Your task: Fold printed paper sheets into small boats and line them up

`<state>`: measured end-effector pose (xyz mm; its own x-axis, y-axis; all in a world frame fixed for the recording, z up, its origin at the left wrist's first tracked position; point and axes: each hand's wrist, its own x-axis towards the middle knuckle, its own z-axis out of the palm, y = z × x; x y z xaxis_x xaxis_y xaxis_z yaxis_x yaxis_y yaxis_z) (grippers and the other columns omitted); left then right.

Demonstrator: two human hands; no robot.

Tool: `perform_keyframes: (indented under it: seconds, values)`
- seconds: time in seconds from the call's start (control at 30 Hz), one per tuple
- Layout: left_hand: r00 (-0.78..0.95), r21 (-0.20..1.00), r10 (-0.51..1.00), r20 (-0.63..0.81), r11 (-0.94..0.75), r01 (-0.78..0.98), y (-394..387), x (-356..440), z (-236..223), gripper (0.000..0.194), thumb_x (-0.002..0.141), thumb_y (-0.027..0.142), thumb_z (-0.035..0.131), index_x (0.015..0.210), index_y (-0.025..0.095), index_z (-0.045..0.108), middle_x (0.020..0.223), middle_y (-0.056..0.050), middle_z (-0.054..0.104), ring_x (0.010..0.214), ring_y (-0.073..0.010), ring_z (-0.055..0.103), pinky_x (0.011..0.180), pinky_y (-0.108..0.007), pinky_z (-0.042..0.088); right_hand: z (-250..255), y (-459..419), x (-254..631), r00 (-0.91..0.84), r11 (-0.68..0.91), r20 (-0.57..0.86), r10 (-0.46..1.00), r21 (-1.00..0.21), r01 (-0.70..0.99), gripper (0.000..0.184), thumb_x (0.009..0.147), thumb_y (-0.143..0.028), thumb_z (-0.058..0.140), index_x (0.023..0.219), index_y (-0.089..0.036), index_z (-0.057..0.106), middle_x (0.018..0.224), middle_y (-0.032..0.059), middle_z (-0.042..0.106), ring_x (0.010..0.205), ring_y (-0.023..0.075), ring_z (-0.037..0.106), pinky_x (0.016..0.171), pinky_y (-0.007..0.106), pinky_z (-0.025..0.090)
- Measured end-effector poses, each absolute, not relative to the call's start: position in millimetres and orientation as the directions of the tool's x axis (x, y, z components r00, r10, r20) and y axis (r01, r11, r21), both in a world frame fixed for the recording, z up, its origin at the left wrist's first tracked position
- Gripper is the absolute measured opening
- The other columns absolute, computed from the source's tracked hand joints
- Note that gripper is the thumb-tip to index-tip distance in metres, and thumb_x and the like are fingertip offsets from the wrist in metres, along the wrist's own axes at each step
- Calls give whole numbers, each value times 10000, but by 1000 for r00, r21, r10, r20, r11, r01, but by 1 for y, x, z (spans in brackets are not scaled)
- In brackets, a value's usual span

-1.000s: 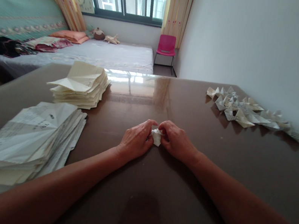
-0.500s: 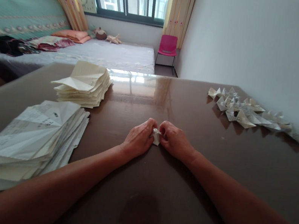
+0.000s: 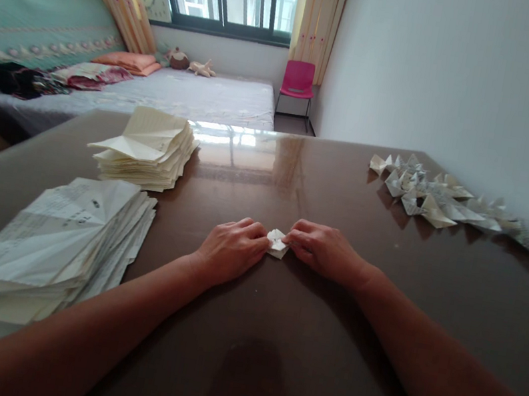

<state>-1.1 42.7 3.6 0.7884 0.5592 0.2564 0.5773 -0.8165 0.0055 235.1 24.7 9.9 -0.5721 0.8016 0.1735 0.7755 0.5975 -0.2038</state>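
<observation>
A small folded paper (image 3: 277, 245) lies at the middle of the brown table, between my two hands. My left hand (image 3: 236, 245) rests on the tabletop with its fingers drawn together, their tips gripping the paper's left edge. From the other side, my right hand (image 3: 320, 246) has its fingers closed, thumb and index tips on the paper's right part. The undersides of the fingers are hidden. Several folded paper pieces (image 3: 439, 199) with pointed tips, like small boats, sit in a cluster at the far right.
On the left stand a stack of creased white printed sheets (image 3: 53, 230) and, behind it, a stack of cream sheets (image 3: 150, 138). The glossy brown table (image 3: 249, 317) meets a white wall at right. Beyond it are a bed (image 3: 210, 98) and a pink chair (image 3: 298, 81).
My hands have moved slightly apart and flattened. The folded paper, pinched upright between the fingers before, now lies flatter and more of its top shows.
</observation>
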Motion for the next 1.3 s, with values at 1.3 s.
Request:
perform_keyframes:
  seconds: [1.3]
  values:
    - [822, -131, 543, 174, -814, 566, 21, 14, 4, 322, 948, 318, 459, 1214, 160, 548, 1242, -106, 601, 1155, -245, 528, 909, -378, 449, 5, 17, 221, -618, 623, 127, 776, -6, 782, 396, 926, -170, 441, 1311, -205, 528, 1327, 104, 540, 1119, 242, 472, 953, 398, 416]
